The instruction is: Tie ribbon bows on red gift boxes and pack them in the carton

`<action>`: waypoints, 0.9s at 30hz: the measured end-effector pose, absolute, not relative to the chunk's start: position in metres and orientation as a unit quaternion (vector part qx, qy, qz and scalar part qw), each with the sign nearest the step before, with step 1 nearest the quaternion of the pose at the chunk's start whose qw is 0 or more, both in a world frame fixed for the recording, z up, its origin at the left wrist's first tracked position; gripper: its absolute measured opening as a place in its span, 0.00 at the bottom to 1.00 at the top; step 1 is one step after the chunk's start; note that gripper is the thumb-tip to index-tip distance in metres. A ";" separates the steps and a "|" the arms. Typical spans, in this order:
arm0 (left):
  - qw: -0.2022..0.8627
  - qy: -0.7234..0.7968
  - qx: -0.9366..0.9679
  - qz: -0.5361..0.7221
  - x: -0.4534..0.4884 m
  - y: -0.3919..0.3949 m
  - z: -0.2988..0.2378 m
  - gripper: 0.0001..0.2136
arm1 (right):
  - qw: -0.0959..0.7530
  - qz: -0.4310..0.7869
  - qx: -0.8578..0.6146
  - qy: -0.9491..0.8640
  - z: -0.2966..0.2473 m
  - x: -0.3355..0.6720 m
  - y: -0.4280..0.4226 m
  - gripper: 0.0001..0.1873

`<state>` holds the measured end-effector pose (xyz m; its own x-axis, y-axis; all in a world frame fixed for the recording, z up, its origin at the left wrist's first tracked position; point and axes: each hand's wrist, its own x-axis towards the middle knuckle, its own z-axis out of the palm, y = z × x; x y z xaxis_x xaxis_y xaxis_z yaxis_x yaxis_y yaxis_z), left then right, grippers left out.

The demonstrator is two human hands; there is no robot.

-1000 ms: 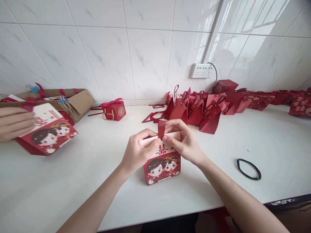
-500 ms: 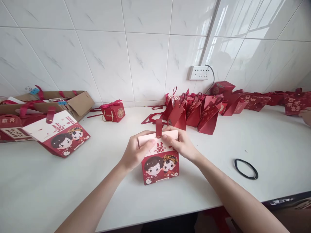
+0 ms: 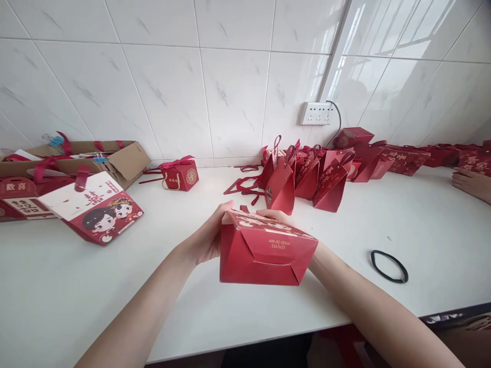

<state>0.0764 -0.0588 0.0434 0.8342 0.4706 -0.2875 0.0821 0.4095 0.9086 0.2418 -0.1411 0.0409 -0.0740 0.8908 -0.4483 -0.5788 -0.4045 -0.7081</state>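
Note:
I hold a red paper gift box (image 3: 264, 253) tipped over, so its folded bottom with small printed text faces me. My left hand (image 3: 209, 236) grips its left side, fingers curled over the top edge. Behind the box my right hand (image 3: 274, 215) is mostly hidden; only fingertips show on its far upper edge. The box is lifted slightly above the white counter (image 3: 115, 291).
A finished box with a cartoon couple (image 3: 94, 212) lies at the left, beside an open cardboard carton (image 3: 115, 161). A small red cube box (image 3: 180, 175) and several red gift bags (image 3: 307, 176) line the wall. A black hair band (image 3: 389, 266) lies right. Another person's hand (image 3: 471, 183) rests far right.
The box stood upright with both hands pinching its ribbon handle; now it is tipped toward me with its bottom showing. Another person's hand has come in at the far right.

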 end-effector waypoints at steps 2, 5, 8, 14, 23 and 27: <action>0.798 0.266 0.527 0.122 0.077 -0.058 0.042 0.27 | 0.521 0.708 -0.439 -0.188 0.037 0.240 -0.141 0.16; 0.800 0.241 0.534 0.131 0.076 -0.057 0.040 0.28 | 0.526 0.715 -0.417 -0.194 0.030 0.240 -0.139 0.15; 0.798 0.177 0.565 0.110 0.075 -0.057 0.042 0.29 | 0.541 0.723 -0.393 -0.172 0.025 0.241 -0.137 0.19; 0.782 0.115 0.609 0.065 0.074 -0.065 0.050 0.31 | 0.564 0.717 -0.372 -0.168 0.022 0.244 -0.135 0.22; 0.691 0.304 0.614 0.228 0.084 -0.051 0.032 0.19 | 0.737 0.350 -0.503 -0.284 0.015 0.247 -0.124 0.17; 0.784 0.341 0.471 0.216 0.088 -0.049 0.024 0.15 | 0.711 0.423 -0.417 -0.376 0.020 0.245 -0.131 0.22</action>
